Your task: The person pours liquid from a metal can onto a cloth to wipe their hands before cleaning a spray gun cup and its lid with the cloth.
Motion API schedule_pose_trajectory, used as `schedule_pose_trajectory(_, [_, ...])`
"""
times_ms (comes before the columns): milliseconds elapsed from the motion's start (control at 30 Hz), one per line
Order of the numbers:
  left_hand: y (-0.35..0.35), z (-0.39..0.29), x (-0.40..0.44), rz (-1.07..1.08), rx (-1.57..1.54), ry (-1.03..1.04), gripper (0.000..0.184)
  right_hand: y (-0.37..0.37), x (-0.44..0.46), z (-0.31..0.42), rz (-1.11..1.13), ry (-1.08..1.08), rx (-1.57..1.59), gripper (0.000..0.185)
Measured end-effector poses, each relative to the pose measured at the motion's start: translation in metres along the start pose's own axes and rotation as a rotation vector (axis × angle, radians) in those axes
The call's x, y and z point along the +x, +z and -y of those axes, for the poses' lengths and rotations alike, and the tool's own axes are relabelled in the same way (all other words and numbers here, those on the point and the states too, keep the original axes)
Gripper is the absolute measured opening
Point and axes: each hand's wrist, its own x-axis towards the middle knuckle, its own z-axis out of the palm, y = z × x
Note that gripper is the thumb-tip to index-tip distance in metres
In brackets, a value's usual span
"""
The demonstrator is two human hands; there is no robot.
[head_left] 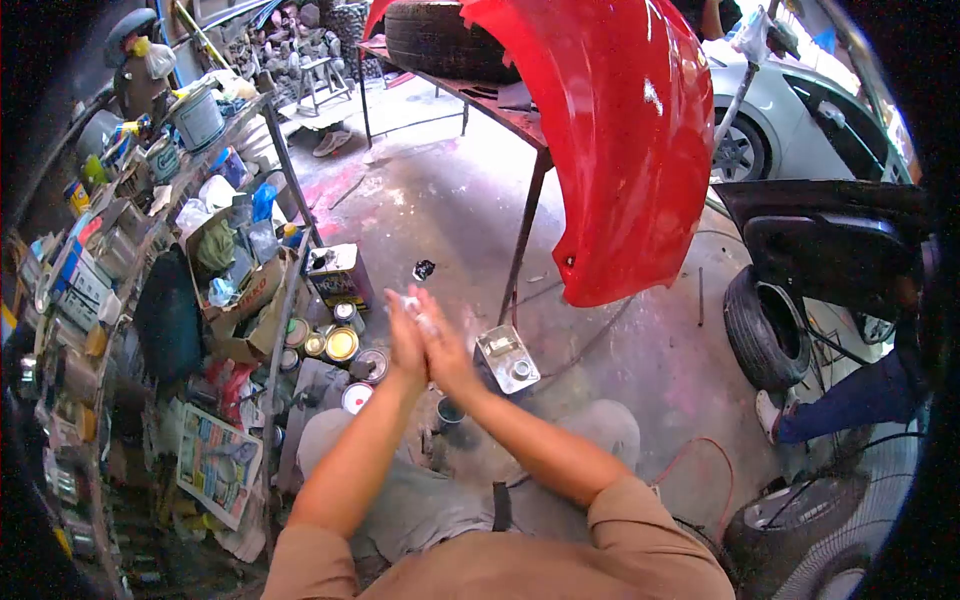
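Note:
Palm against palm, my left hand [404, 345] and my right hand [446, 352] are pressed together in front of me, above the floor. Some white material [427, 322] shows between and on the fingers; whether it is a cloth, foam or powder I cannot make out. To the left of the hands, several paint cans [341, 345] stand on the floor beside a rectangular tin [340, 274]. Just right of the hands is a metal can with a cap [508, 360]. A small dark cup [450, 410] stands below my right wrist.
Crowded shelves [283, 170] of cans, bags and boxes line the left. A glossy red car body panel [630, 150] hangs over a metal table [540, 130] with a tire [445, 42]. Another tire [765, 330], a person's leg [850, 405] and a wire-guarded fan [860, 540] are right.

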Motion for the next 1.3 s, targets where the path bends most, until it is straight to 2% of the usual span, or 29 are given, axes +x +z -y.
schedule_pose_trajectory(67, [-0.001, -0.022, 0.008, -0.002, -0.154, 0.074, 0.102, 0.024, -0.018, 0.027, 0.052, -0.218, -0.13, 0.044])
schedule_pose_trajectory(100, [0.0, -0.028, 0.01, 0.001, -0.229, 0.111, 0.102, 0.026, -0.015, 0.025, 0.008, -0.229, -0.127, 0.045])
schedule_pose_trajectory(167, [0.001, -0.02, 0.0, 0.021, -0.131, 0.087, 0.1, 0.025, -0.008, 0.015, -0.087, -0.245, -0.123, 0.046])
schedule_pose_trajectory(200, [0.01, -0.011, -0.014, 0.06, -0.09, 0.036, 0.101, 0.015, 0.002, 0.009, -0.106, -0.062, -0.001, 0.047])
schedule_pose_trajectory(267, [0.034, -0.002, -0.03, 0.127, -0.037, -0.012, 0.101, -0.001, 0.018, 0.003, -0.126, 0.099, 0.108, 0.047])
schedule_pose_trajectory(300, [0.03, -0.004, -0.028, 0.065, 0.028, 0.028, 0.1, -0.004, 0.02, 0.004, -0.14, 0.178, 0.164, 0.047])
schedule_pose_trajectory(367, [0.012, -0.015, -0.009, -0.06, 0.15, 0.113, 0.098, 0.013, -0.007, 0.014, -0.097, 0.006, 0.024, 0.048])
schedule_pose_trajectory(400, [0.006, -0.023, 0.005, -0.12, -0.014, 0.145, 0.094, 0.025, -0.021, 0.021, -0.076, -0.071, -0.051, 0.048])
schedule_pose_trajectory(433, [0.003, -0.02, 0.004, -0.123, 0.026, 0.132, 0.094, 0.032, -0.027, 0.024, -0.054, -0.151, -0.123, 0.049])
schedule_pose_trajectory(467, [0.004, -0.019, -0.003, -0.128, 0.068, 0.124, 0.094, 0.032, -0.024, 0.016, -0.08, -0.145, -0.042, 0.048])
schedule_pose_trajectory(500, [0.004, -0.016, -0.012, -0.134, 0.115, 0.112, 0.094, 0.028, -0.016, 0.004, -0.124, -0.048, 0.032, 0.046])
schedule_pose_trajectory(533, [-0.002, 0.005, -0.016, 0.022, -0.037, 0.006, 0.086, 0.016, -0.003, -0.013, -0.168, 0.048, 0.104, 0.044])
schedule_pose_trajectory(600, [0.023, 0.013, -0.035, 0.19, 0.297, -0.051, 0.083, -0.022, 0.027, -0.049, -0.201, 0.246, 0.172, 0.04])
schedule_pose_trajectory(667, [0.019, 0.028, -0.044, 0.253, 0.759, -0.002, 0.084, -0.047, 0.039, -0.055, -0.13, 0.394, 0.13, 0.037])
schedule_pose_trajectory(733, [-0.001, 0.059, -0.036, 0.189, 1.341, 0.184, 0.088, -0.056, 0.04, -0.038, 0.002, 0.481, 0.039, 0.038])
schedule_pose_trajectory(833, [0.003, 0.044, -0.042, 0.062, 1.926, -0.126, 0.095, -0.036, 0.012, -0.041, 0.276, 0.366, -0.729, 0.038])
schedule_pose_trajectory(867, [-0.004, 0.046, -0.041, 0.084, 1.967, -0.235, 0.092, -0.032, 0.003, -0.05, 0.295, 0.389, -0.709, 0.038])
schedule_pose_trajectory(967, [-0.032, 0.065, -0.044, 0.177, 2.147, -0.351, 0.087, -0.025, -0.02, -0.071, 0.306, 0.399, -0.685, 0.036])
schedule_pose_trajectory(1033, [-0.042, 0.075, -0.042, 0.164, 2.209, -0.333, 0.088, -0.026, -0.028, -0.064, 0.263, 0.326, -0.724, 0.034])
schedule_pose_trajectory(1167, [-0.052, 0.082, -0.047, 0.223, 2.274, -0.305, 0.087, -0.024, -0.039, -0.037, 0.364, 0.333, -0.818, 0.033])
schedule_pose_trajectory(1267, [-0.061, 0.077, -0.05, 0.328, 2.315, -0.401, 0.074, -0.018, -0.05, -0.039, 0.414, 0.309, -0.824, 0.032])
schedule_pose_trajectory(1300, [-0.069, 0.079, -0.05, 0.298, 2.341, -0.298, 0.067, -0.014, -0.055, -0.03, 0.43, 0.302, -0.779, 0.032])
